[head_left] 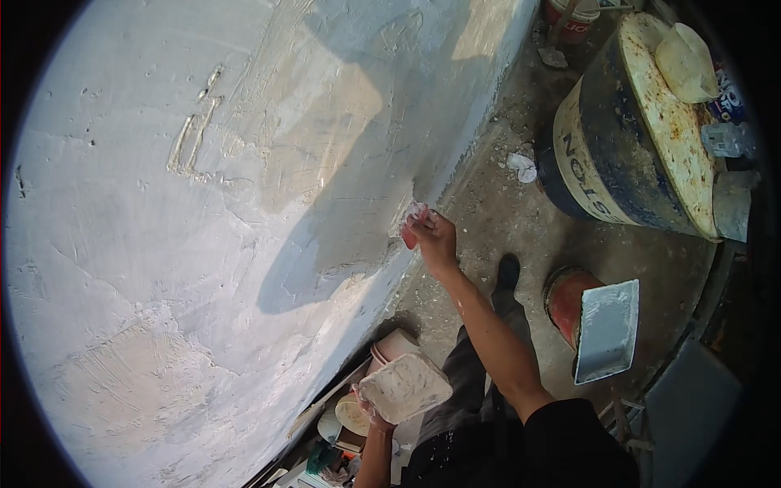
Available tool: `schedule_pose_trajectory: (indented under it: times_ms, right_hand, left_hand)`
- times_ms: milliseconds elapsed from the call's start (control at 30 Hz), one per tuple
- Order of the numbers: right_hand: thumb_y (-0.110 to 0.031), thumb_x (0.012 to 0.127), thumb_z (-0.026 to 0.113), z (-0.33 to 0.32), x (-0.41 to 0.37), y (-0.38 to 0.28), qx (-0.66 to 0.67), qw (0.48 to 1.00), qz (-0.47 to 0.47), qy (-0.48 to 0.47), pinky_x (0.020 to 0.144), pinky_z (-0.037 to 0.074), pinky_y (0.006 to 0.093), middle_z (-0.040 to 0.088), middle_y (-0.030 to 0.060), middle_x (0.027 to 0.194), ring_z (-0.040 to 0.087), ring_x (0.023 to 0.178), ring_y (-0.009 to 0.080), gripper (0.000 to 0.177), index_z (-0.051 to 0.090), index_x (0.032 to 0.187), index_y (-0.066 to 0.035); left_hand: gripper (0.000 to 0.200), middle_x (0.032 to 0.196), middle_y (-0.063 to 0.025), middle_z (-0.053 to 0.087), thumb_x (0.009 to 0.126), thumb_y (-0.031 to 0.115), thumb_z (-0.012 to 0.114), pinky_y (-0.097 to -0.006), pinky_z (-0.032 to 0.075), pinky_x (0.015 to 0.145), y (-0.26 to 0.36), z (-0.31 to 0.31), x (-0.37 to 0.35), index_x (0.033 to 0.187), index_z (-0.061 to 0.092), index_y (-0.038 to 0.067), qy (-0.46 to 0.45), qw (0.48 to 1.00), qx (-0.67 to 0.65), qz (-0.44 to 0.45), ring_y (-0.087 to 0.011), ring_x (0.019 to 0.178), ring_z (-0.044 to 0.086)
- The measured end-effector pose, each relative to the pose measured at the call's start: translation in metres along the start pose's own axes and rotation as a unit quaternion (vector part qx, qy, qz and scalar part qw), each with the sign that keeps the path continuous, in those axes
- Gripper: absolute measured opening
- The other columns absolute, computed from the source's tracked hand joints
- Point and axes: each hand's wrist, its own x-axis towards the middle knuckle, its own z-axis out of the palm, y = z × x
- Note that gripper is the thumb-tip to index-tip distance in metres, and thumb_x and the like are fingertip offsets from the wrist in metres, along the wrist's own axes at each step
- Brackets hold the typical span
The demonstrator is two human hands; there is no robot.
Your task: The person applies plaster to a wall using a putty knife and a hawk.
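My right hand (438, 246) is closed on a red putty scraper (410, 234), pressed low against the wall (244, 203). White paste covers part of the scraper and the fingers. Lower down, my left hand (376, 415) grips the edge of a shallow, rectangular plaster tray (407, 386), its surface smeared with off-white paste. Some of the left fingers are hidden by the tray. The wall has pale plaster with rough patches, raised streaks and scratches, and a large shadow falls across it.
A rusty-topped drum (602, 154) stands at the upper right, with a plastic jug (687, 65) on it. A white rectangular tray (608, 329) rests on a red bucket (565, 297). Another bucket (573, 20) stands at the top. Tubs (399, 346) and clutter line the wall's foot.
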Motion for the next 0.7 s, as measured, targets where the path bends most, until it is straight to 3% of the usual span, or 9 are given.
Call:
schedule_pose_trajectory:
  times_ms: [100,167,300,433,533,633,700]
  right_hand:
    - [-0.003,0.087,0.061,0.043,-0.016,-0.036,-0.080,0.996,-0.041,-0.009,0.068,0.048,0.0256,0.066,0.0053,0.081,0.062,0.076,0.0088,0.005,0.059,0.087,0.001]
    - [-0.004,0.087,0.061,0.071,-0.032,-0.064,-0.126,0.989,-0.075,-0.010,0.057,0.044,0.0272,0.062,0.0054,0.066,0.058,0.061,0.0083,0.012,0.056,0.077,0.000]
    - [-0.005,0.087,0.062,0.115,-0.064,-0.108,-0.174,0.976,-0.127,-0.018,0.056,0.045,0.0293,0.060,0.0069,0.063,0.058,0.054,0.0119,0.012,0.056,0.078,0.000]
    - [-0.005,0.085,0.065,0.153,-0.096,-0.139,-0.173,0.972,-0.142,-0.065,0.064,0.048,0.0333,0.062,0.0129,0.075,0.065,0.070,0.0241,0.010,0.057,0.084,0.002]
    - [-0.004,0.084,0.066,0.171,-0.122,-0.166,-0.174,0.964,-0.184,-0.084,0.065,0.049,0.0328,0.062,0.0130,0.075,0.065,0.070,0.0224,0.012,0.058,0.084,0.003]
    - [-0.005,0.085,0.067,0.167,-0.149,-0.191,-0.149,0.967,-0.181,-0.096,0.064,0.049,0.0317,0.064,0.0125,0.076,0.065,0.071,0.0193,0.012,0.059,0.086,0.003]
    - [-0.007,0.087,0.065,0.144,-0.161,-0.203,-0.169,0.962,-0.202,-0.077,0.065,0.050,0.0299,0.066,0.0111,0.077,0.065,0.074,0.0140,0.011,0.061,0.090,0.003]
  left_hand:
    - [0.080,0.137,-0.0138,0.051,0.087,0.071,0.037,-0.0584,0.039,0.103,0.006,0.022,-0.007,0.137,0.047,0.009,-0.013,1.000,0.013,-0.006,-0.0384,0.123,0.051]
    - [0.079,0.138,-0.0138,0.051,0.087,0.071,0.037,-0.0590,0.039,0.103,0.011,0.016,-0.010,0.137,0.047,0.010,-0.006,1.000,0.002,-0.007,-0.0386,0.123,0.050]
    - [0.078,0.139,-0.0140,0.050,0.089,0.070,0.035,-0.0604,0.039,0.102,0.015,-0.001,-0.012,0.137,0.046,0.010,0.006,0.999,-0.036,-0.005,-0.0391,0.124,0.050]
    - [0.078,0.140,-0.0141,0.049,0.090,0.070,0.034,-0.0617,0.038,0.102,0.021,0.006,-0.018,0.138,0.046,0.010,0.018,0.998,-0.058,-0.009,-0.0396,0.124,0.050]
    - [0.076,0.138,-0.0150,0.051,0.091,0.068,0.034,-0.0611,0.039,0.102,0.027,0.041,-0.032,0.137,0.047,0.010,0.026,0.999,0.032,0.001,-0.0396,0.123,0.051]
    - [0.077,0.136,-0.0156,0.052,0.090,0.068,0.034,-0.0599,0.039,0.102,0.027,0.012,-0.012,0.136,0.048,0.009,-0.027,0.999,-0.008,0.019,-0.0396,0.123,0.051]
    - [0.079,0.134,-0.0134,0.053,0.086,0.070,0.040,-0.0558,0.041,0.101,0.028,0.026,-0.004,0.137,0.047,0.010,-0.027,1.000,-0.009,0.011,-0.0377,0.121,0.052]
